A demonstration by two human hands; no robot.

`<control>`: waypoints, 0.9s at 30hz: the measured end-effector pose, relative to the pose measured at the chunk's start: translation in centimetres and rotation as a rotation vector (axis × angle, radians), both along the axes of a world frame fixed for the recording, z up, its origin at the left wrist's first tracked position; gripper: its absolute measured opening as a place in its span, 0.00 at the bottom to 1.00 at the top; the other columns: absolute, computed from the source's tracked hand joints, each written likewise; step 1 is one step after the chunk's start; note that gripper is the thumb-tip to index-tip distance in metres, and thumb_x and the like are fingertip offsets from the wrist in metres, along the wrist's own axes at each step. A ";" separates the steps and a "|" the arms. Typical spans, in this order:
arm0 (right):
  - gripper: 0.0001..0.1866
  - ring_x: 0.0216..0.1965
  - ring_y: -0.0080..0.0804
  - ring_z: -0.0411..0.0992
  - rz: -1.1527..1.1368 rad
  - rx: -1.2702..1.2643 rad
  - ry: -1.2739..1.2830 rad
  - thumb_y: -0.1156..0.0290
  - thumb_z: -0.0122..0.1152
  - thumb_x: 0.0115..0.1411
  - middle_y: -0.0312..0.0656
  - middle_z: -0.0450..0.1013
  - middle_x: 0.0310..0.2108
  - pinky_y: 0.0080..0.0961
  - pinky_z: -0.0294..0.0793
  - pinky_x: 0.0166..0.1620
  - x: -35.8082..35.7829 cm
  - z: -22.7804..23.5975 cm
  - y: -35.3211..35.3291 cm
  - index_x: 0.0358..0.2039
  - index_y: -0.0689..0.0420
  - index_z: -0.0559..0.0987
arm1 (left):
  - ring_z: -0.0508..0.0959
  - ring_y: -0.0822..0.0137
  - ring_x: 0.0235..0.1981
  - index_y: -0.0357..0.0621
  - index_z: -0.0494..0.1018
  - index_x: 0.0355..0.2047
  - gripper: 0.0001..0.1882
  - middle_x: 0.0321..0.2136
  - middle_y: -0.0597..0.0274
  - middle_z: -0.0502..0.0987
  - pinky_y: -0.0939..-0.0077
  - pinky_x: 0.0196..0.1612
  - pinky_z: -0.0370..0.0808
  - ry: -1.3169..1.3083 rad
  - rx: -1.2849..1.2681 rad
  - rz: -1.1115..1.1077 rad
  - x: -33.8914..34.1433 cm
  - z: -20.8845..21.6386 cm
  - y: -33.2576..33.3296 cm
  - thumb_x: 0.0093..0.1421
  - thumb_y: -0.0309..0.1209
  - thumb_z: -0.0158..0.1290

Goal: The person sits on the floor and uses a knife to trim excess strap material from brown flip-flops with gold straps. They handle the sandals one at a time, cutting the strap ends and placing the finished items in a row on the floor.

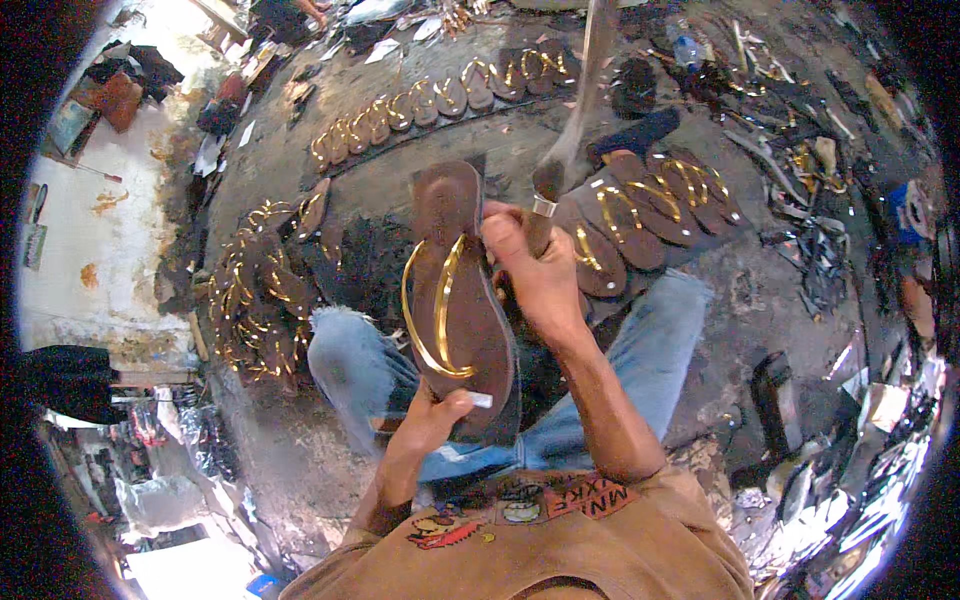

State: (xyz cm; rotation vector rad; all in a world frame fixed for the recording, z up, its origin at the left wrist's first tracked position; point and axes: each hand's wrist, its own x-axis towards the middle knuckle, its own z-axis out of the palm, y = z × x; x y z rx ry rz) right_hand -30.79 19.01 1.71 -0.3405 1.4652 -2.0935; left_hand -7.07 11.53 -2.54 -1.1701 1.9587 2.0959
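A brown sandal (475,330) with gold V-shaped straps is held up above my lap, its heel end pointing away from me. Its sole sits on a larger dark sheet that shows past the edges. My left hand (432,418) is closed on the near end, the thumb lying beside a small white label (480,400). Beside the heel end, my right hand (540,265) is closed around the handle of a tool (543,208) with a bright metal band and a dark, brush-like head. Its fingertips meet the sandal's edge. A blurred grey pole shape runs on beyond the tool's head.
A row of gold-strapped sandals (420,105) lies ahead on the dark floor. More sandals (640,220) stand right of my knee, and a heap of them (260,290) lies at left. Dark scraps (820,250) litter the far right. A black object (775,400) lies near right.
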 end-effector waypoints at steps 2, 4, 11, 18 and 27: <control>0.16 0.24 0.22 0.75 -0.021 0.143 0.283 0.59 0.68 0.62 0.40 0.80 0.25 0.25 0.73 0.29 0.2 0.2 1.9 0.41 0.60 0.84 | 0.76 0.70 0.50 0.39 0.64 0.62 0.36 0.51 0.59 0.77 0.73 0.50 0.74 0.147 -0.178 -0.265 -1.9 2.4 0.1 0.59 0.43 0.65; 0.14 0.27 0.26 0.77 -0.015 0.196 0.448 0.61 0.69 0.60 0.43 0.82 0.28 0.29 0.76 0.34 1.2 0.0 3.8 0.37 0.60 0.85 | 0.77 0.71 0.46 0.39 0.70 0.56 0.29 0.46 0.60 0.79 0.73 0.49 0.75 0.296 -0.175 -0.137 -5.1 4.4 -1.0 0.60 0.43 0.63; 0.17 0.21 0.25 0.72 -0.042 0.241 0.493 0.65 0.68 0.62 0.38 0.77 0.22 0.25 0.72 0.30 7.9 0.3 6.1 0.49 0.57 0.80 | 0.80 0.71 0.35 0.40 0.75 0.48 0.23 0.36 0.66 0.81 0.75 0.40 0.78 0.281 -0.220 0.292 -4.6 8.9 -2.9 0.66 0.47 0.58; 0.13 0.23 0.44 0.71 0.497 0.712 0.575 0.59 0.51 0.69 0.46 0.71 0.21 0.38 0.69 0.28 12.2 -5.5 17.4 0.44 0.54 0.76 | 0.77 0.75 0.37 0.42 0.75 0.49 0.24 0.38 0.67 0.79 0.77 0.43 0.73 0.112 0.090 0.296 -0.6 9.7 -3.0 0.68 0.51 0.54; 0.14 0.33 0.64 0.76 0.688 0.862 0.553 0.54 0.53 0.69 0.58 0.76 0.29 0.53 0.72 0.34 9.0 -4.1 13.5 0.44 0.50 0.75 | 0.77 0.75 0.36 0.41 0.73 0.50 0.22 0.38 0.67 0.79 0.78 0.41 0.75 0.112 0.073 0.216 -0.5 9.0 -3.3 0.68 0.48 0.55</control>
